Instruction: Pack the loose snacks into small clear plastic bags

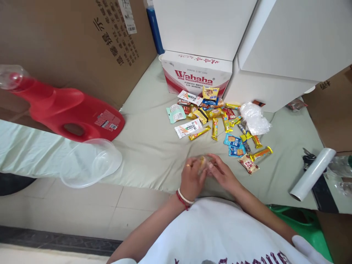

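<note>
My left hand (192, 175), with a ring and bracelets, is closed at the front of the cloth-covered table. My right hand (222, 171) meets it there, fingers closed as well. Between them they hold a small item in clear, crinkled plastic (204, 163) with a touch of yellow; fingers hide most of it. Beyond the hands lie several wrapped snacks: a white packet (188, 128), a yellow stick packet (215, 129), blue sachets (235, 145) and a red-and-cream packet (248, 164) close to my right hand. Whitish bubbly or crumpled plastic (254, 118) rests beside the pile.
A red jug-like bottle (68, 110) lies tilted at left, beside a clear plastic bowl (92, 165) overhanging the table edge. A Wahaha carton (195, 75) and white boxes (200, 25) stand behind. To the right are a film roll (312, 174) and a green stool (310, 231).
</note>
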### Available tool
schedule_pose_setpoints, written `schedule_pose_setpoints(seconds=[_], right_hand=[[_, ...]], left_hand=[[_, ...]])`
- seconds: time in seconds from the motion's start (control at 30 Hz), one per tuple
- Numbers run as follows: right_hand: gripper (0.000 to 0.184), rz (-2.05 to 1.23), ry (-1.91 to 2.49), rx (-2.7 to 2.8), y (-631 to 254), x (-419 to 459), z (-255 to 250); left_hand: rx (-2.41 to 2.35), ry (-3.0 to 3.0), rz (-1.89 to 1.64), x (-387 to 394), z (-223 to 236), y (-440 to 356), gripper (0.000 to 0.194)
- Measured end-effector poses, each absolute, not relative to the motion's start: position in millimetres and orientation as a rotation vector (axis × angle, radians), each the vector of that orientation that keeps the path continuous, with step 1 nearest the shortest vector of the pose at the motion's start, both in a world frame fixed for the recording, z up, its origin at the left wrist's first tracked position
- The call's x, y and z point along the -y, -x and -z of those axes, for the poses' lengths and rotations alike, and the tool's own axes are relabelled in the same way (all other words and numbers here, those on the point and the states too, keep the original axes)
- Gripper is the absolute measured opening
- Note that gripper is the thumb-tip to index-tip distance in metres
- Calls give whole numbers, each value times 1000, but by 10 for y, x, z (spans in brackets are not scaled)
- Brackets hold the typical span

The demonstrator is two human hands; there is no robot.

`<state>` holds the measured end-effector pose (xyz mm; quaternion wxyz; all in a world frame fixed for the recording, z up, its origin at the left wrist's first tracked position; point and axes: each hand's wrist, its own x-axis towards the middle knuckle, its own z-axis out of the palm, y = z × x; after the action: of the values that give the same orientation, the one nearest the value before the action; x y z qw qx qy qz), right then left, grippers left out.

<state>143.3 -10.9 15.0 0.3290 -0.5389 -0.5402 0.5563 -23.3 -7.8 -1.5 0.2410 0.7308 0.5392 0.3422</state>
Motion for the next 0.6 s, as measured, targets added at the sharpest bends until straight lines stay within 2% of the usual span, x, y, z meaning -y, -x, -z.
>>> schedule_pose_setpoints(seconds=[0.1, 0.2, 0.3, 0.47, 0.6], right_hand=[[47, -1520, 1414, 1195, -1578, 325, -219], [47, -1397, 1473, 1104, -1781, 454, -224], [47, -1145, 1539, 987, -2207, 389, -233], [52, -468, 1470, 546, -3604, -214, -351], [30, -364, 1634, 58, -4636, -849, -319]], left_hand=[[-972, -2193, -983, 179, -66, 58, 31], [-681, -2123, -1039, 163, -112, -13, 41], [-812, -2080, -1076, 71, -112, 65, 39], [-1289, -2174, -907, -44, 66, 538, 16], [-1500, -2268, -857, 67, 313, 1034, 15]])
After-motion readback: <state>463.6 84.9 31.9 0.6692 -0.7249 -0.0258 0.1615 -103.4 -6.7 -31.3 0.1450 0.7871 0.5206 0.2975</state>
